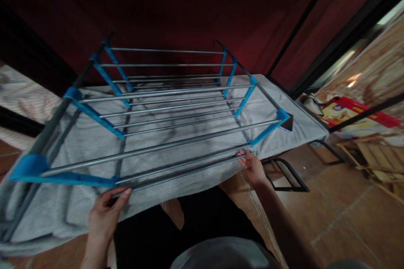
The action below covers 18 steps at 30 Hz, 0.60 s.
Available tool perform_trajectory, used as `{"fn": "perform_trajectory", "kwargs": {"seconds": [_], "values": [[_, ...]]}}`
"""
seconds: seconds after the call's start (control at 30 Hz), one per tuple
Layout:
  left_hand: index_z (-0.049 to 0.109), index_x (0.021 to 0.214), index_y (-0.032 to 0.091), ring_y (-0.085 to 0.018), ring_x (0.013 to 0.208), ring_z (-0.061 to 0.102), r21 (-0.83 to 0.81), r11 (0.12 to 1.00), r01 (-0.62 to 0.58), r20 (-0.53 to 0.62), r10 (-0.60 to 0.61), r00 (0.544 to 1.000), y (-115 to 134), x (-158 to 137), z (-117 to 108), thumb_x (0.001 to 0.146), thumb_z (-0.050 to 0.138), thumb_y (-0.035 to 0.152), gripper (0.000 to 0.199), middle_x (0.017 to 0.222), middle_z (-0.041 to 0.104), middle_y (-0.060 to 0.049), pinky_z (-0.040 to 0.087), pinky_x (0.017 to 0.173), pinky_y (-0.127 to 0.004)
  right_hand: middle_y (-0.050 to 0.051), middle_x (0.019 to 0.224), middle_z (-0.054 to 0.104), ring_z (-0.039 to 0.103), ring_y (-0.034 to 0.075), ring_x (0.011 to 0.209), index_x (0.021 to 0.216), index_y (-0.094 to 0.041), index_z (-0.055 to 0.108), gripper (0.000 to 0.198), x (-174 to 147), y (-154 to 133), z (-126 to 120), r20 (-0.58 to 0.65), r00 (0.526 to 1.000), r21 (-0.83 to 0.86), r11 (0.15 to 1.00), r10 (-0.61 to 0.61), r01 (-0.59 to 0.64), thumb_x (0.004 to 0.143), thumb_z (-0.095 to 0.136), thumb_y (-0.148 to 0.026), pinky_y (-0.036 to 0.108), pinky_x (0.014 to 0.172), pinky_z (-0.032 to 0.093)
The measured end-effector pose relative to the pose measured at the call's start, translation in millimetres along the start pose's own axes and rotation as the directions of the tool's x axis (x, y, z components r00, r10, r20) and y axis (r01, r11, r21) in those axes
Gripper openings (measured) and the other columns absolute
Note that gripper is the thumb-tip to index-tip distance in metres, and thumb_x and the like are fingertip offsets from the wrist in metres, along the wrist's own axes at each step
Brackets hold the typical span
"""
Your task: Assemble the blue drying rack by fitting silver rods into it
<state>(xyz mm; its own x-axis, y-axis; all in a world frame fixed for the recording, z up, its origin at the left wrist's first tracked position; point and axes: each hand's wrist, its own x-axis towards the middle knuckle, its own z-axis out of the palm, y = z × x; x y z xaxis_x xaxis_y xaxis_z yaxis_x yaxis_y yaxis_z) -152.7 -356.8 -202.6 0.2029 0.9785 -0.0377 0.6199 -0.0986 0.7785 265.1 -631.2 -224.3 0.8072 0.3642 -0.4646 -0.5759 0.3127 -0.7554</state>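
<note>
Grey metal-rod rack w/ blue plastic joints, lying on grey cloth, is being steadied at its nearest rod: pinched by left hand & right hand, prob. for alignment.

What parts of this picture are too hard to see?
- Head view: the left hand and right hand hold the nearest rods of the rack; the fingertips are tucked under.
- The red box: print too small and blurred.
- The grey towel is cut off at the left edge.
- Dark background: nothing readable.
</note>
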Motion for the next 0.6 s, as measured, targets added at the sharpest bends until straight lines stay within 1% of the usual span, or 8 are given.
{"fn": "perform_trajectory", "kwargs": {"seconds": [0.07,0.13,0.2,0.27,0.37,0.43,0.53,0.6], "values": [[0.073,0.084,0.021,-0.025,0.086,0.063,-0.047,0.998,-0.032,0.039,0.033,0.999,4,1,-4,0.055,0.072,0.073,0.06,0.093,0.068,-0.007,0.051,0.079,-0.039,-0.001,0.081,0.073,0.071,0.013,0.077,0.084,-0.023,0.063,0.008,4,-3,-3,0.011,1.0,-0.019,1.0,0.025,-0.024,0.08,0.07,-0.026,0.024,0.072,0.059],[0.073,0.082,0.022,-0.023,0.085,0.062,-0.107,0.994,-0.023,0.061,0.029,0.998,7,1,-8,0.049,0.077,0.071,0.059,0.091,0.068,-0.006,0.05,0.075,-0.034,-0.002,0.078,0.072,0.071,0.013,0.075,0.082,-0.023,0.063,0.005,8,-5,-5,0.015,0.998,-0.037,0.998,0.054,-0.053,0.081,0.067,-0.023,0.023,0.07,0.059],[0.073,0.083,0.022,-0.018,0.071,0.059,-0.182,0.982,0.053,0.101,-0.035,0.994,9,0,-11,0.049,0.081,0.066,0.057,0.077,0.066,-0.003,0.046,0.064,-0.028,-0.002,0.079,0.072,0.071,0.014,0.076,0.081,-0.023,0.063,0.004,12,-5,-7,0.015,0.997,-0.049,0.996,0.076,-0.076,0.081,0.065,-0.02,0.025,0.07,0.06],[0.072,0.084,0.02,-0.014,0.057,0.051,-0.27,0.953,0.14,0.145,-0.103,0.984,9,-1,-13,0.051,0.084,0.061,0.054,0.06,0.059,0.001,0.04,0.055,-0.025,0.0,0.084,0.074,0.072,0.015,0.081,0.082,-0.023,0.063,0.003,14,-4,-7,0.027,0.996,-0.06,0.995,0.083,-0.082,0.081,0.064,-0.021,0.027,0.073,0.061],[0.068,0.083,0.019,-0.01,0.049,0.045,-0.405,0.892,0.202,0.168,-0.145,0.975,8,-1,-11,0.055,0.086,0.053,0.048,0.051,0.053,0.005,0.036,0.05,-0.021,0.001,0.09,0.074,0.073,0.016,0.089,0.083,-0.023,0.063,0.003,12,0,-7,0.055,0.997,-0.07,0.996,0.051,-0.047,0.081,0.066,-0.022,0.029,0.08,0.061],[0.066,0.084,0.018,-0.008,0.046,0.044,-0.497,0.841,0.215,0.149,-0.161,0.976,7,-1,-7,0.058,0.087,0.048,0.045,0.051,0.053,0.006,0.034,0.047,-0.02,0.001,0.089,0.074,0.073,0.015,0.088,0.083,-0.023,0.064,0.004,10,2,-6,0.065,0.997,-0.07,0.997,0.038,-0.033,0.081,0.067,-0.023,0.028,0.082,0.061],[0.062,0.084,0.019,-0.007,0.042,0.042,-0.62,0.748,0.238,0.125,-0.206,0.971,7,-1,-1,0.061,0.087,0.043,0.041,0.049,0.052,0.006,0.03,0.043,-0.018,-0.001,0.085,0.073,0.072,0.014,0.084,0.083,-0.023,0.064,0.003,8,3,-5,0.049,0.997,-0.057,0.997,0.053,-0.05,0.082,0.065,-0.021,0.027,0.082,0.061],[0.061,0.083,0.019,-0.007,0.043,0.045,-0.674,0.694,0.254,0.131,-0.226,0.965,9,-2,1,0.06,0.088,0.039,0.041,0.051,0.055,0.006,0.031,0.043,-0.017,-0.001,0.083,0.072,0.072,0.013,0.084,0.083,-0.023,0.064,0.004,10,3,-6,0.03,0.998,-0.046,0.997,0.062,-0.06,0.084,0.062,-0.02,0.027,0.081,0.061]]}}
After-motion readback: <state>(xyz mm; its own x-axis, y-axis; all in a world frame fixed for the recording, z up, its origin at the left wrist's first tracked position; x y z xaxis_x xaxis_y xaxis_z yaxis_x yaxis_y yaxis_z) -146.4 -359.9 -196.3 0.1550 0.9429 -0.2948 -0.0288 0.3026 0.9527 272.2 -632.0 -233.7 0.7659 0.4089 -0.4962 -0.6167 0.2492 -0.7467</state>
